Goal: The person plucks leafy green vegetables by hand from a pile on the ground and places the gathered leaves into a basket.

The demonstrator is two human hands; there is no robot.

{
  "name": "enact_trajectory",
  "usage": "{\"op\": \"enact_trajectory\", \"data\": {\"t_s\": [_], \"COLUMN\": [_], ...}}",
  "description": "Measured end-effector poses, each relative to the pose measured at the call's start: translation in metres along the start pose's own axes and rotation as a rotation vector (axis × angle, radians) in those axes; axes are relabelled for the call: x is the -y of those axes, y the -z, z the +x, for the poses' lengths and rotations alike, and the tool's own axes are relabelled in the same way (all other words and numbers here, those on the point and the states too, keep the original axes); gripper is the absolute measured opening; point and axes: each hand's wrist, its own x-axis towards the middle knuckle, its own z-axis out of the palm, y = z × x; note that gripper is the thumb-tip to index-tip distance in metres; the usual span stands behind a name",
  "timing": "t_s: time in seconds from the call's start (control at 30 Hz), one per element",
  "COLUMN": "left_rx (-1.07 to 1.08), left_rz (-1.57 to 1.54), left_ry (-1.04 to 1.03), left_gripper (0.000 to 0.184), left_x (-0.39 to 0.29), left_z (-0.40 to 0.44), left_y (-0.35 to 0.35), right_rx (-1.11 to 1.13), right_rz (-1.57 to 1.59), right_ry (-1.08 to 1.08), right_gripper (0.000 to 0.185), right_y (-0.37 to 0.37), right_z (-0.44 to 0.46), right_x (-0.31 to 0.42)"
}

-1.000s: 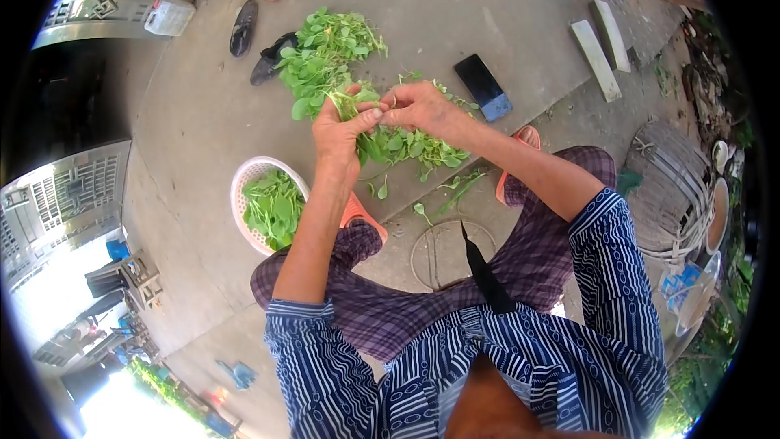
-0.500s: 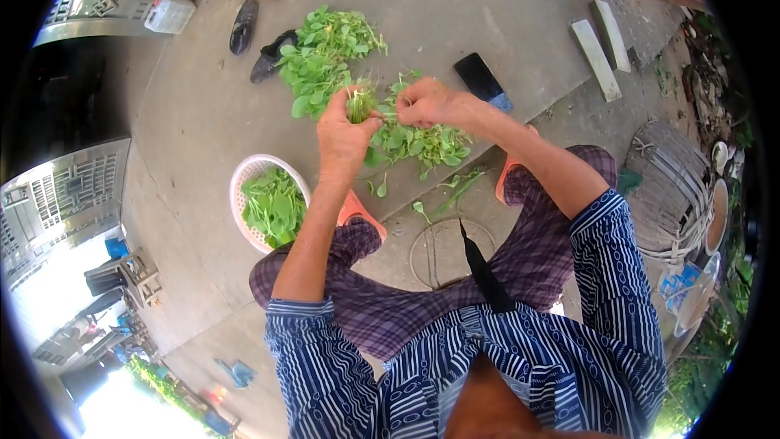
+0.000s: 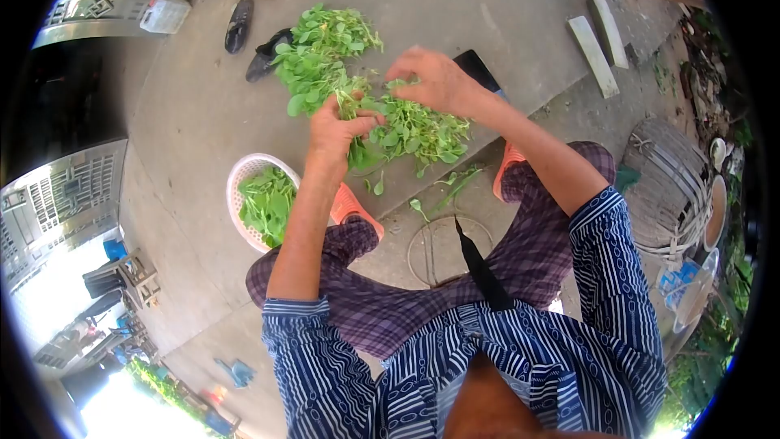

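My left hand (image 3: pixel 331 134) is closed around a small bunch of leafy greens (image 3: pixel 351 102), stems up near the fingertips and leaves hanging below. My right hand (image 3: pixel 435 83) hovers up and to the right of it, over the edge of a heap of greens (image 3: pixel 422 134). Its fingers are bent, with a gap between them and the thumb, and I make out nothing in them. A second, longer heap of greens (image 3: pixel 313 65) lies on the concrete beyond my left hand. By my left foot, a white perforated basket (image 3: pixel 236 187) holds loose green leaves (image 3: pixel 268 205).
A dark phone (image 3: pixel 478 70) lies partly hidden behind my right hand. Black shoes (image 3: pixel 238 26) are at the far left, two pale slabs (image 3: pixel 593 57) at the far right. A bound woven basket (image 3: pixel 662 187) stands right of my knee. Loose leaves (image 3: pixel 418 210) lie between my feet.
My right hand has come away from the bunch, moving up and slightly right, and its pinch has loosened. My left hand has shifted slightly left and still holds the greens.
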Motion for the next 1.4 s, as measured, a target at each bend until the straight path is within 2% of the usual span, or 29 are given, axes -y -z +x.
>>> {"op": "enact_trajectory", "data": {"t_s": [0.03, 0.07, 0.13, 0.27, 0.33, 0.43, 0.57, 0.67, 0.73, 0.83, 1.17, 1.27, 1.33, 1.37, 1.4], "left_rx": [0.018, 0.019, -0.064, -0.084, -0.039, 0.008, 0.013, 0.004, -0.023, -0.081, -0.073, -0.046, 0.1, 0.099, 0.164], "left_rz": [0.107, 0.107, 0.55, 0.546, 0.503, 0.461, 0.444, 0.506, 0.52, 0.679, 0.68, 0.736, 0.616, 0.616, 0.446], "left_ry": [-0.023, -0.022, -0.079, -0.155, -0.184, -0.111, -0.096, -0.118, -0.151, -0.186, -0.194, -0.186, -0.154, -0.154, -0.122], "left_gripper": [0.049, 0.049, 0.051, 0.057, 0.048, 0.043, 0.036, 0.03, 0.025, 0.025, 0.026, 0.027, 0.021, 0.021, 0.021], "left_x": [0.001, 0.003, 0.009, 0.021, 0.021, 0.014, 0.012, 0.012, 0.013, 0.012, 0.015, 0.015, 0.015, 0.015, 0.011], "left_z": [0.0, 0.0, 0.0, 0.005, 0.006, 0.003, 0.001, 0.0, 0.001, 0.0, -0.003, -0.003, -0.002, -0.002, -0.003], "left_y": [-0.003, -0.007, -0.014, -0.011, -0.007, -0.008, -0.008, -0.008, -0.007, -0.01, -0.014, -0.013, -0.008, -0.008, -0.01], "right_rx": [0.111, 0.111, 0.283, 0.389, 0.404, 0.395, 0.361, 0.415, 0.402, 0.426, 0.416, 0.422, 0.452, 0.453, 0.455], "right_rz": [0.306, 0.306, 0.508, 0.462, 0.592, 0.541, 0.564, 0.474, 0.725, 0.678, 0.682, 0.519, 0.575, 0.575, 0.537], "right_ry": [-0.11, -0.111, -0.192, -0.247, -0.322, -0.294, -0.314, -0.264, -0.336, -0.345, -0.352, -0.316, -0.365, -0.365, -0.331], "right_gripper": [0.025, 0.025, 0.028, 0.029, 0.027, 0.024, 0.022, 0.021, 0.02, 0.02, 0.02, 0.022, 0.024, 0.024, 0.025], "right_y": [0.004, 0.0, -0.008, -0.01, -0.011, -0.011, -0.005, -0.005, -0.005, -0.004, -0.01, -0.005, -0.001, -0.001, -0.002], "right_z": [0.005, 0.007, 0.007, 0.004, 0.004, 0.004, 0.003, 0.003, 0.001, 0.002, -0.002, -0.003, -0.005, -0.005, -0.004], "right_x": [0.009, 0.012, 0.015, 0.013, 0.008, 0.006, 0.011, 0.009, 0.015, 0.019, 0.019, 0.023, 0.028, 0.027, 0.025]}}
